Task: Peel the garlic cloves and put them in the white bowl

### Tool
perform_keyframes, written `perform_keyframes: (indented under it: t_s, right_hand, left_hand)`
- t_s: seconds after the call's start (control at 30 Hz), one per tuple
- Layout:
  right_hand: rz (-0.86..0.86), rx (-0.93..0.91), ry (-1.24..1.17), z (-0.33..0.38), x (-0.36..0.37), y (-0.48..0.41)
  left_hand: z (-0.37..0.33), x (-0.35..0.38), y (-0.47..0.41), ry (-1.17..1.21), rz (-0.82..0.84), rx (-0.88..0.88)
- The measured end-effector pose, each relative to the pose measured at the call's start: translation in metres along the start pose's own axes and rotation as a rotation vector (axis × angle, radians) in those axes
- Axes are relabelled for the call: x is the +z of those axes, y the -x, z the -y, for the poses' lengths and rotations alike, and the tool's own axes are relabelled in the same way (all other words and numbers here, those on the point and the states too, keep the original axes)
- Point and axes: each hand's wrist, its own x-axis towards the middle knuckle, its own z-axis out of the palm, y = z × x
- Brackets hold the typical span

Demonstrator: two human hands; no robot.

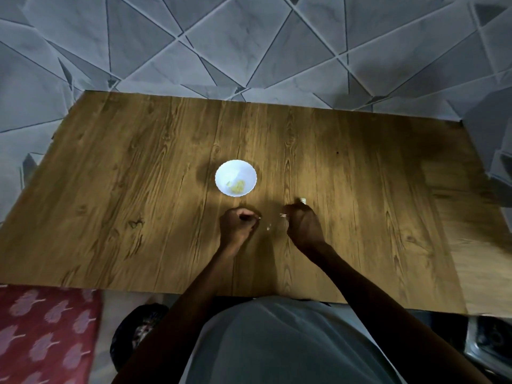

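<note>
**GARLIC PEELED BY HAND AT A WOODEN TABLE**

Caught mid-peel, by the look of it. Pinches a pale bit [259, 217] in the curled fingers of the left hand [238, 224], too small to call clove or skin. Curls the right hand [302, 227] tight as well, with a sliver of skin [282, 215] poking from its fingertips. Holds both hands low and near each other, just apart, probably to pull skin from clove and let the waste drop straight down. Hence, it seems, a flake [268, 228] lying on the table [110, 167] between them.

Has the white bowl [224, 170] just beyond the left hand, likely so that each finished clove needs only a short reach. Shows a few yellowish peeled cloves [237, 185] in it already, toward the near side. Shows too one small white piece [303, 200] just past the right knuckles, perhaps a clove waiting its turn. Cannot tell whether held or lying on the wood.

Works on brown wood grain, dimly lit, brighter around the bowl. Faces grey tiles [249, 37] cut into triangles by dark lines beyond the far edge. Wears a grey shirt [277, 342], with a red patterned cloth [47, 328] at the lower left, below the table's near edge.
</note>
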Motion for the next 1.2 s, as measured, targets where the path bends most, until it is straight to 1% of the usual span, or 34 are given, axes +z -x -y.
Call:
perform_keyframes:
  t_s: [0.13,0.27,0.47,0.6,0.67,0.73,0.77,0.8,0.83,0.9,0.93,1.0,1.03,1.1,1.13,1.2]
  right_hand:
    - [0.061,-0.140,0.193,0.011,0.009,0.005]
    - [0.064,-0.235,0.237,0.024,0.018,0.013]
    - [0.033,-0.393,0.228,0.020,0.023,0.014]
    - [0.024,-0.496,0.264,0.012,0.026,0.012]
    - [0.001,-0.522,0.314,0.014,0.029,0.009]
    - [-0.010,-0.527,0.353,0.019,0.029,0.006]
    - [-0.005,-0.498,0.339,0.020,0.029,0.004]
    - [0.018,-0.422,0.264,0.024,0.026,0.003]
    - [0.024,-0.313,0.136,0.027,0.024,0.002]
    - [0.030,-0.084,-0.192,0.033,0.018,0.002]
    - [0.007,-0.021,-0.349,0.036,0.015,0.001]
    - [0.011,-0.023,-0.527,0.045,0.007,0.004]
    - [0.046,-0.070,-0.541,0.049,0.002,0.007]
    - [0.103,-0.195,-0.424,0.056,-0.004,0.011]
    - [0.102,-0.219,-0.361,0.058,-0.007,0.012]
    - [0.031,-0.192,-0.368,0.059,-0.010,0.010]
  left_hand:
    - [0.005,-0.004,-0.014,-0.124,-0.041,0.038]
    - [0.007,-0.006,-0.021,-0.185,0.007,0.015]
    - [0.014,-0.007,-0.016,-0.137,-0.085,0.008]
    - [0.012,-0.009,-0.003,-0.048,-0.135,0.023]
    - [0.015,-0.008,0.000,0.047,-0.116,-0.020]
    - [0.017,-0.006,0.004,0.220,-0.068,-0.099]
    - [0.016,-0.004,0.006,0.325,-0.045,-0.160]
    - [0.014,-0.003,0.008,0.418,-0.022,-0.230]
    - [0.010,-0.002,0.010,0.512,0.000,-0.302]
    - [0.001,0.000,0.012,0.702,0.047,-0.436]
    - [-0.005,0.000,0.013,0.788,0.075,-0.496]
    - [-0.012,0.000,0.014,0.966,0.126,-0.608]
    - [-0.014,0.001,0.016,1.055,0.152,-0.653]
    - [-0.015,0.004,0.015,1.195,0.180,-0.710]
    - [-0.017,0.006,0.015,1.228,0.180,-0.732]
    - [-0.020,0.007,0.014,1.234,0.166,-0.759]
